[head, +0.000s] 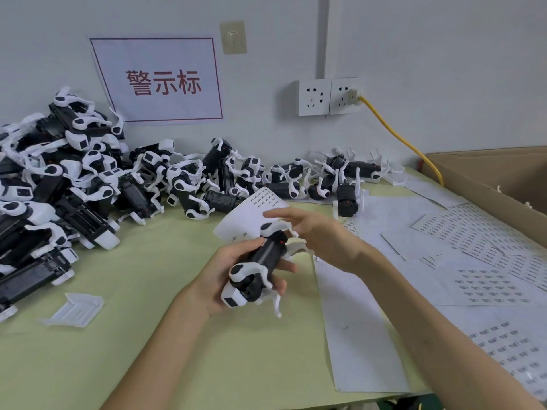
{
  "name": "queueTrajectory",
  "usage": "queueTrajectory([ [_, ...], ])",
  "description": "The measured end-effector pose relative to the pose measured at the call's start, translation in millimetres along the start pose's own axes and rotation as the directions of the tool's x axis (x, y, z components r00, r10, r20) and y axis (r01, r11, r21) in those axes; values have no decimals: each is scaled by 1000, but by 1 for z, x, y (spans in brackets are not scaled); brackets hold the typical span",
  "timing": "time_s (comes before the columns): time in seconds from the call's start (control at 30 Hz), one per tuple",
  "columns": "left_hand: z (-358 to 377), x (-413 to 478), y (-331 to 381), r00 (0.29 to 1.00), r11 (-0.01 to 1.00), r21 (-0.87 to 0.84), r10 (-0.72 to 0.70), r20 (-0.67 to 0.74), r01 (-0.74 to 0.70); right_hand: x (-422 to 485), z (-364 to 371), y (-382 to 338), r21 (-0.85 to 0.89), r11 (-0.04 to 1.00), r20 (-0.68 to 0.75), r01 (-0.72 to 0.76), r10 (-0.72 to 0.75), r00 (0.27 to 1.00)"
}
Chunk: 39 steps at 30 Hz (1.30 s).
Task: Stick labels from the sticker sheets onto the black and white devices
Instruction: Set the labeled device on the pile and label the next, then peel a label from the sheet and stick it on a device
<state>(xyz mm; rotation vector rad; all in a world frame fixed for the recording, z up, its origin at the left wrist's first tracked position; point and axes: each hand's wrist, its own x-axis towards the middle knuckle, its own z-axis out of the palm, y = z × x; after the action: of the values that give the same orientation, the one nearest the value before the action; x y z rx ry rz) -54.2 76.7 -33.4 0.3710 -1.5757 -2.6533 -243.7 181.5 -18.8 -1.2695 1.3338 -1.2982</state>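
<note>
Support comes from your left hand [219, 273], fingers wrapped round the device [265, 255], tilting it so your right hand [319, 235], fingers loosely straight, reaches its upper end.

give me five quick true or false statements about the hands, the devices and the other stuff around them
1. The left hand grips a black and white device. True.
2. The right hand holds scissors. False: it holds no tool; its fingers are stretched out at the device's top end.
3. The big pile of devices lies on the person's left. True.
4. The yellow cable hangs loose, unplugged. False: it is plugged into a wall socket.
5. The cardboard box sits at the right, beyond the sticker sheets. True.
</note>
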Motion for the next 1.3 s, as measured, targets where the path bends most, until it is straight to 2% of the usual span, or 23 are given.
queueTrajectory([
  [0.07,-2,-1,1,999,999,0,-32,36,32,-5,-6,-3,16,1000,69,-2,1,998],
  [0.17,-6,1,0,996,996,58,-68,59,65,-11,-11,2,-56,998,157,19,-10,988],
  [0.3,-4,10,-7,988,984,98,-152,27,149,-8,-10,7,-123,992,189,-13,36,981],
  [0.4,-4,14,-4,997,996,-42,-76,-4,76,-10,-20,7,-115,993,23,-38,41,999],
  [0.47,-9,12,1,992,993,-115,26,-126,-40,-12,-35,5,-26,999,-128,-37,33,991],
  [0.53,-19,11,2,946,979,-107,138,-292,-176,-15,-55,0,151,988,-371,27,31,928],
  [0.57,-23,12,1,917,968,-99,182,-355,-231,-19,-65,-3,295,947,-497,125,41,867],
  [0.6,-27,12,0,888,957,-96,213,-407,-273,-23,-75,-7,440,853,-605,280,51,795],
  [0.63,-30,12,1,866,949,-96,231,-444,-302,-30,-85,-9,529,717,-688,454,49,724],
  [0.67,-32,12,0,848,943,-95,238,-474,-318,-38,-96,-9,551,588,-751,592,40,659],
  [0.7,-33,12,0,836,941,-95,239,-493,-326,-46,-104,-8,544,507,-789,669,37,613],
  [0.73,-33,13,0,830,939,-95,241,-503,-330,-52,-110,-5,533,480,-810,697,51,585],
  [0.9,-28,15,-1,824,945,-67,243,-511,-321,-43,-104,7,588,606,-785,535,269,558],
  [1.0,-25,14,0,784,936,-16,285,-551,-352,-27,-89,8,558,756,-763,342,306,569],
  [1.07,-26,13,1,726,924,40,326,-606,-381,-19,-76,10,372,915,-789,154,225,571],
  [1.13,-26,13,3,654,911,88,353,-669,-403,-14,-63,14,67,998,-797,10,48,601],
  [1.23,-29,15,0,488,882,264,441,-753,-390,-7,-42,20,-329,935,-735,-133,-166,657],
  [1.3,-30,15,-4,345,832,472,552,-759,-292,-3,-31,23,-444,879,-674,-172,-202,710],
])
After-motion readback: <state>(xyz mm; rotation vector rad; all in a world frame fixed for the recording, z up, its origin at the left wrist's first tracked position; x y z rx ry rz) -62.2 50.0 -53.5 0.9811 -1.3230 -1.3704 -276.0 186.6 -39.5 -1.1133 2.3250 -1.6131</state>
